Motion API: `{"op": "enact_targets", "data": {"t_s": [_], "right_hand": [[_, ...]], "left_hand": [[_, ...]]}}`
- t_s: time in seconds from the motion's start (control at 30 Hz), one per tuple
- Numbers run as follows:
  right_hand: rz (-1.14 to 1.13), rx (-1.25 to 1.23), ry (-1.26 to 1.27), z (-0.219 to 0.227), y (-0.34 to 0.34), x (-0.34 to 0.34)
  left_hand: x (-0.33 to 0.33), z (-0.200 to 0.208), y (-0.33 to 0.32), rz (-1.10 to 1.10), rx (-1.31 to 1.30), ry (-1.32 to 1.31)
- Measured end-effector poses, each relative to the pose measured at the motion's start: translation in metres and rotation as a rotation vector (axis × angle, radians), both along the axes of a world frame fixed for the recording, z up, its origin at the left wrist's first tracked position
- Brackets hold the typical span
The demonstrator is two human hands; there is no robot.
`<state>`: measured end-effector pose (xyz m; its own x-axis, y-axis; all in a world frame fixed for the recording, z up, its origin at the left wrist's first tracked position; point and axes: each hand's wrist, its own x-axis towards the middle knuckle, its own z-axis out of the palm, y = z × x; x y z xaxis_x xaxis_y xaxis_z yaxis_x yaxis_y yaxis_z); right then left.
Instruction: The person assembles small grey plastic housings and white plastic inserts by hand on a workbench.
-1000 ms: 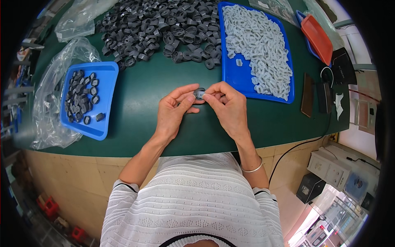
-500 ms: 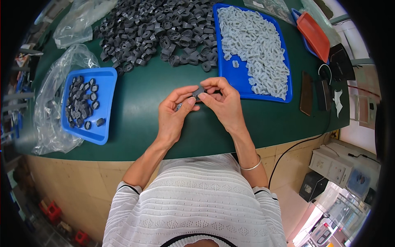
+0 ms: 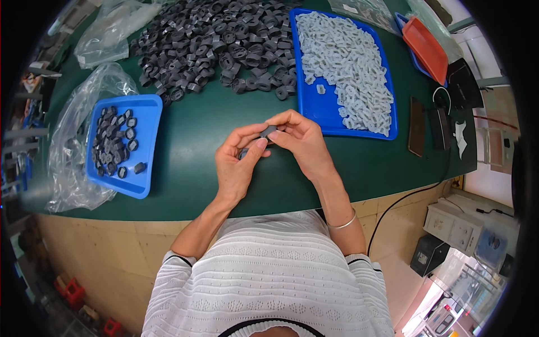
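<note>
Just above frame centre, a small dark grey plastic part (image 3: 268,131) is pinched tight by left hand (image 3: 233,167) and right hand (image 3: 304,145).

Green worktable (image 3: 185,163) w/ beige tile flr (image 3: 112,253) below. White boxy unit (image 3: 453,224) + black box (image 3: 429,256) on rt, v bright light (image 3: 416,306) nr bottom rt, blurry red stuff (image 3: 73,294) low L.

Heap of housings (image 3: 224,45) on table (image 3: 191,132), rear; more housings (image 3: 115,145) in left tray (image 3: 147,119), front-left. Inserts (image 3: 365,73) in right tray (image 3: 319,108), right of heap.
</note>
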<state>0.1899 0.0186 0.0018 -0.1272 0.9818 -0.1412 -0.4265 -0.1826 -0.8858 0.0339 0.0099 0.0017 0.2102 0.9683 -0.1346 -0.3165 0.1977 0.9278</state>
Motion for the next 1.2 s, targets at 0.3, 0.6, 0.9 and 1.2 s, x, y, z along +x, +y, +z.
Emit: {"op": "enact_targets", "data": {"t_s": [0.3,0.6,0.9,1.2], "right_hand": [[0.122,-0.009,0.089,-0.011,0.002,0.008],[0.009,0.224,-0.465,-0.002,-0.003,-0.001],[0.035,0.45,-0.914,0.012,-0.011,0.005],[0.13,0.45,-0.888,0.006,-0.016,0.014]], "left_hand": [[-0.003,-0.002,0.001,-0.042,-0.03,-0.017],[-0.008,-0.011,0.017,-0.043,-0.315,-0.174],[-0.022,-0.012,0.029,-0.255,-0.254,-0.002],[-0.022,0.003,0.038,-0.45,-0.184,0.12]]}}
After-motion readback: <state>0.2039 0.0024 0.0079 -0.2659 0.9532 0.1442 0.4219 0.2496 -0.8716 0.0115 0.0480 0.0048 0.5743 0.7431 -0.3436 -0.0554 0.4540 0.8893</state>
